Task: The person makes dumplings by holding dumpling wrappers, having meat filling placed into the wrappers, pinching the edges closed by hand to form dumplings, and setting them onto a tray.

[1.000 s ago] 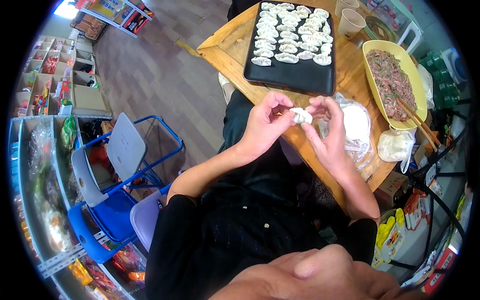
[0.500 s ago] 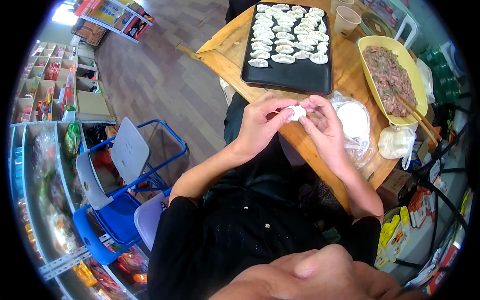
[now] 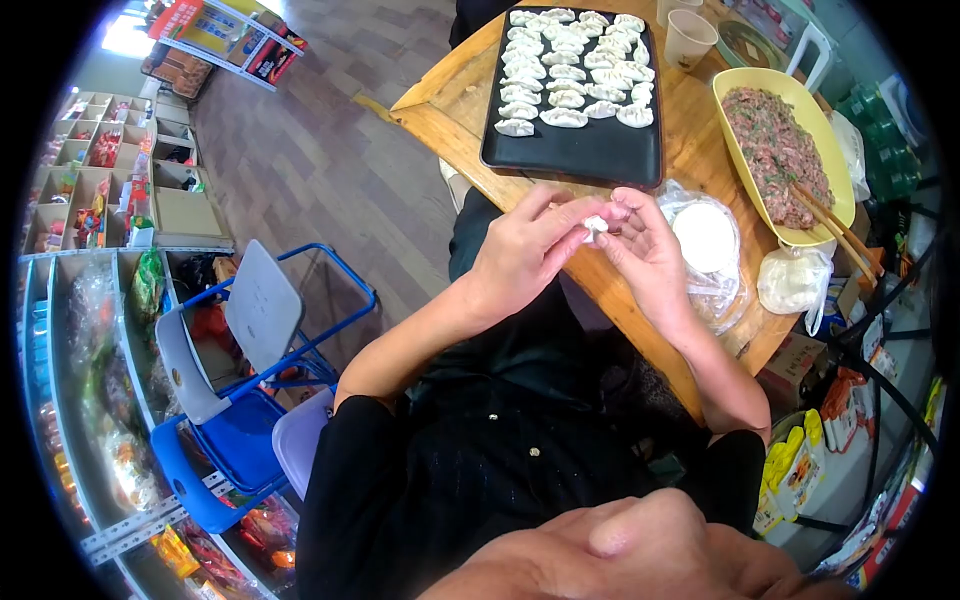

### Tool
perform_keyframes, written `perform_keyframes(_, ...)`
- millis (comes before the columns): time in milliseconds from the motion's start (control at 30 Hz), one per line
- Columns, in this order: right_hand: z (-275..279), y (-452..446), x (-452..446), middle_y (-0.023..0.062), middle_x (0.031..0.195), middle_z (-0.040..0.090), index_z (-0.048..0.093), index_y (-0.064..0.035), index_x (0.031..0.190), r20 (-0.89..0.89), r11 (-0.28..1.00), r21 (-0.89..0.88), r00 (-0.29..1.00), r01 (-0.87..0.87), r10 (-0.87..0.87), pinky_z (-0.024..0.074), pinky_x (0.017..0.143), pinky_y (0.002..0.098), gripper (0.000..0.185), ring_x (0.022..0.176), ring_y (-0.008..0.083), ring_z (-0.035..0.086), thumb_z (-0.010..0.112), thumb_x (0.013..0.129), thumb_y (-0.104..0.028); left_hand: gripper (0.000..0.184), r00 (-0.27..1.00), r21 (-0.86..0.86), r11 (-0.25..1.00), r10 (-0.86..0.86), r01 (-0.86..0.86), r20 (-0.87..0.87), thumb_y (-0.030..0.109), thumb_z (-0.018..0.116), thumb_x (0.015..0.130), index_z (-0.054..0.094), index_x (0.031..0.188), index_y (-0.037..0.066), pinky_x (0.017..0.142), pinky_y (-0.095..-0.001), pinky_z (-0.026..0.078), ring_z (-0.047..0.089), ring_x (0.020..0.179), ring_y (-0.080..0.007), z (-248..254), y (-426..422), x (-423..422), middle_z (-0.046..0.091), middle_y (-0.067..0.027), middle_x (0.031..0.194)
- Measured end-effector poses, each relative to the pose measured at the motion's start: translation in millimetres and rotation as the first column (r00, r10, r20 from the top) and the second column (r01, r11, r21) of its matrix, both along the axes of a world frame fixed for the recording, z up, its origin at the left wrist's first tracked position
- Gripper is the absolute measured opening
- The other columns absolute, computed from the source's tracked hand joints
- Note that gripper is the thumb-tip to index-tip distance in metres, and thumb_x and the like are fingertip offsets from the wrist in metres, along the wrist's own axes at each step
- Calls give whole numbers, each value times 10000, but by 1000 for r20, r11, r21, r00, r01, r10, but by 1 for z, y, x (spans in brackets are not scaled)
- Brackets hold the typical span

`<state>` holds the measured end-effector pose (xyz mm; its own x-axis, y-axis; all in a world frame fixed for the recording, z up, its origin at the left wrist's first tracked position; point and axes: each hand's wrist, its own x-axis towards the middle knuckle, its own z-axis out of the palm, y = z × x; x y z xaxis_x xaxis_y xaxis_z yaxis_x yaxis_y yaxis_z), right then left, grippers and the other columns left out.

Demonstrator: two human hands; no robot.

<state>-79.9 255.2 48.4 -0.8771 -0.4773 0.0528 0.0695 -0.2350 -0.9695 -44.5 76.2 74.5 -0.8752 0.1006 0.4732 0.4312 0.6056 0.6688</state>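
A small white dumpling [image 3: 594,228] is pinched between my two hands at the front edge of the table. My left hand [image 3: 525,245] has its thumb and fingers closed on the dumpling's left side and covers much of it. My right hand [image 3: 645,245] grips the other side, thumb below and fingers above. Just beyond them lies a black tray [image 3: 570,155] with rows of folded dumplings. To the right of my right hand, a round stack of white wrappers [image 3: 703,238] sits in a clear plastic bag.
A yellow basin [image 3: 733,135] of minced filling, with chopsticks [image 3: 835,222] in it, stands at the table's right. Paper cups [image 3: 690,40] and a tied plastic bag [image 3: 793,280] are near it. Blue folding chairs [image 3: 240,430] and shelves [image 3: 110,330] are on my left.
My left fingers have shifted right and over the dumpling, so less of it shows. Both hands keep hold of it. The tray and basin stay in place.
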Motion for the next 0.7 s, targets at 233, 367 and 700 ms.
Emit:
perform_keyframes(233,-6,1,0,91,1111,557,450,2,1256,19,997,-45,998,-63,64,509,904,280,360,1060,154,588,575,920,41,337,996,-118,993,-30,21,-79,9,705,798,670,1126,82,672,-322,569,694,797,-253,-5,-3,4,620,-136,1032)
perform_keyframes(367,-5,1,2,92,1108,561,461,5,1246,11,999,18,999,-33,33,510,908,283,348,1049,148,588,576,919,41,283,996,-103,994,-41,34,-75,9,700,801,673,1079,59,676,-320,556,682,789,-258,-4,-2,6,631,-128,987)
perform_keyframes(700,1,2,-2,88,1101,554,473,13,1217,9,998,26,998,-65,64,513,883,274,316,1028,144,592,581,920,25,263,878,267,961,-192,76,439,32,642,883,622,1143,2,763,-279,528,656,876,-154,5,-13,1,657,-87,1006)
